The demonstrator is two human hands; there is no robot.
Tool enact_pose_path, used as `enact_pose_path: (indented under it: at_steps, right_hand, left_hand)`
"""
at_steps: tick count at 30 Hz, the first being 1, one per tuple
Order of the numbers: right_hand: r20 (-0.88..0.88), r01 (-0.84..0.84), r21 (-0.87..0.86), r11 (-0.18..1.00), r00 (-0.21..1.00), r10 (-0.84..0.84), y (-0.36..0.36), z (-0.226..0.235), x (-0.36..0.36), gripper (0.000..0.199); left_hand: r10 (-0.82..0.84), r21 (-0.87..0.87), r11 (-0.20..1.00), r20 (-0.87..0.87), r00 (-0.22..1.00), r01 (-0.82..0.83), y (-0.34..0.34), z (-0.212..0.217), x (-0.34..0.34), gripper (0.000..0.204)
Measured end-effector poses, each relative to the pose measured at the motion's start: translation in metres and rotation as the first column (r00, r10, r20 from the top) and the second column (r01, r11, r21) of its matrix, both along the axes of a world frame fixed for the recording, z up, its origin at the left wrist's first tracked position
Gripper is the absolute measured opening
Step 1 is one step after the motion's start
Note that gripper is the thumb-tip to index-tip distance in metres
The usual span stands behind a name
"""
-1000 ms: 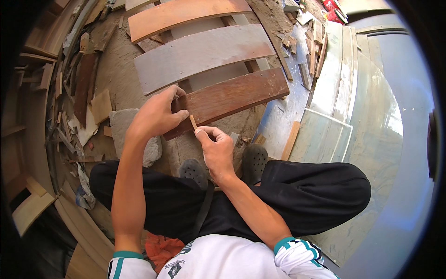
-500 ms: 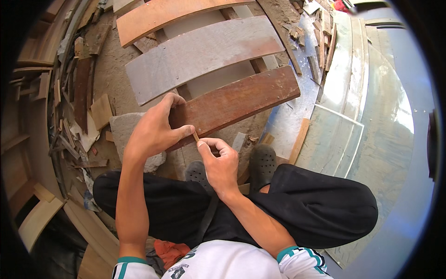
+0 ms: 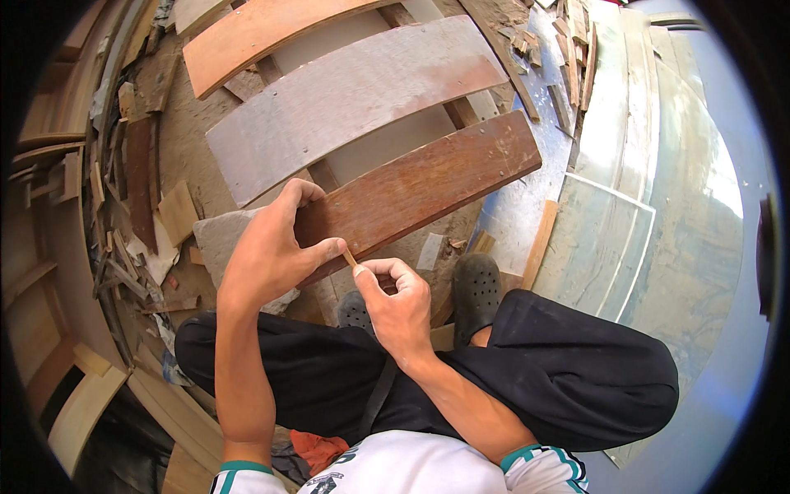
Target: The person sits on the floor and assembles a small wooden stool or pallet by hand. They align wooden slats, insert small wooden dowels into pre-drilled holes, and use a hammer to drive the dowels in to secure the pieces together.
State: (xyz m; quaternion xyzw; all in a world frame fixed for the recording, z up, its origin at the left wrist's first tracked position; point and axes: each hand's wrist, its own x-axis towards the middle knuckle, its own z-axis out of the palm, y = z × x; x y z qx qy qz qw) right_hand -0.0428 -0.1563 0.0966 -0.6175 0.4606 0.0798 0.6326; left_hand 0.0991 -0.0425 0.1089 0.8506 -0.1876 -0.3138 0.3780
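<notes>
A curved reddish-brown wooden slat [image 3: 428, 185] lies nearest me, the closest of several slats fixed across a frame. My left hand [image 3: 267, 251] grips the slat's left end, fingers over its top and thumb along the near edge. Between the thumb and forefinger of my right hand [image 3: 397, 311] is a thin wood strip [image 3: 350, 258]. Its far tip meets the near edge of the slat beside my left thumb; whether that thumb presses on it I cannot tell. Beyond lie a greyish slat [image 3: 354, 99] with screw heads and an orange-brown slat [image 3: 271, 37].
Under the slat's left end sits a pale stone block [image 3: 218, 235]. Wood offcuts [image 3: 177, 210] litter the dusty ground at left. Glass sheets [image 3: 609, 239] lie on the right, with a wood strip [image 3: 539, 247] alongside. My shoes [image 3: 477, 296] are just behind the slat.
The view has shifted slightly, so the slats appear a little more tilted. Both hands keep their holds on the slat and the thin strip, with little movement between them.
</notes>
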Motion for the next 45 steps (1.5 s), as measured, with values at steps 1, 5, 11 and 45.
enact_pose_path:
  at_steps: [1,5,11,45]
  right_hand:
    - [-0.01,-0.006,-0.004,1.0,1.0,0.006,0.0,0.0,0.0,0.029]
    - [0.01,-0.015,-0.015,1.0,1.0,0.016,-0.001,-0.002,-0.001,0.032]
    - [0.045,-0.021,-0.035,0.999,0.999,0.023,0.0,-0.003,-0.002,0.029]
    - [0.086,-0.058,-0.05,0.997,0.994,0.062,-0.002,-0.007,-0.003,0.028]
  left_hand:
    - [-0.006,-0.006,1.0,0.006,1.0,0.006,0.001,-0.001,0.0,0.054]
    - [-0.022,-0.008,1.0,-0.012,1.0,0.022,-0.001,0.0,0.002,0.053]
    - [-0.005,-0.05,0.999,-0.019,1.0,0.004,0.001,-0.003,0.002,0.053]
    - [-0.412,0.346,0.889,0.316,0.855,0.3,-0.016,0.019,0.025,0.038]
